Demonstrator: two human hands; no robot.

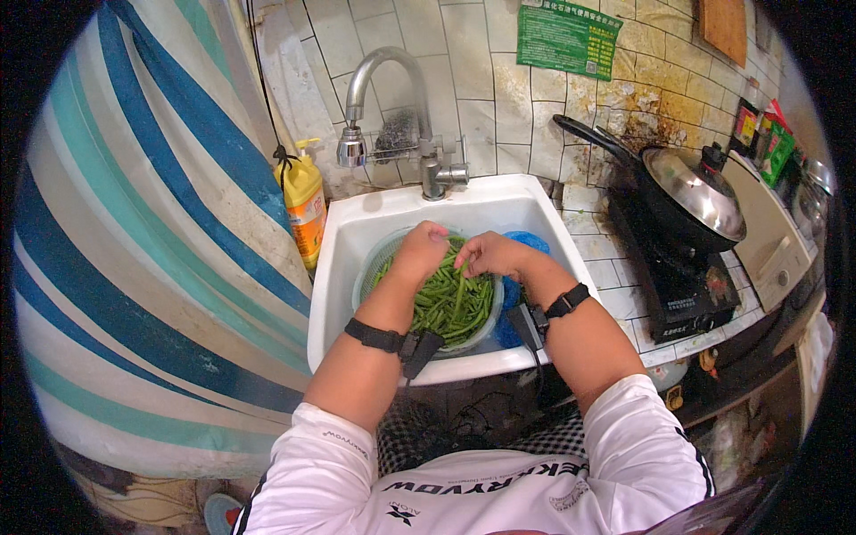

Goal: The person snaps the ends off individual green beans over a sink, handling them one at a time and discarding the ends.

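A round, pale plastic colander (366, 275) stands in the white sink (428, 366), filled with green bean pods (445, 311). Over its upper part is my left hand (424, 249), its fingers curled and the thumb up; what lies inside them is hidden. Just to its right, my right hand (491, 255) pinches a green bean (461, 284) between thumb and fingers, and the pod hangs down over the heap. Blue plastic (509, 331), perhaps a bag or basket, lies in the sink at the colander's right, partly behind my right wrist.
A chrome faucet (428, 100) arches over the sink's back edge. A yellow pump bottle (305, 207) stands at the left beside a striped curtain (167, 234). To the right, a lidded black wok (692, 200) sits on a black gas stove (695, 301). A green sheet bearing writing (568, 39) hangs on the wall.
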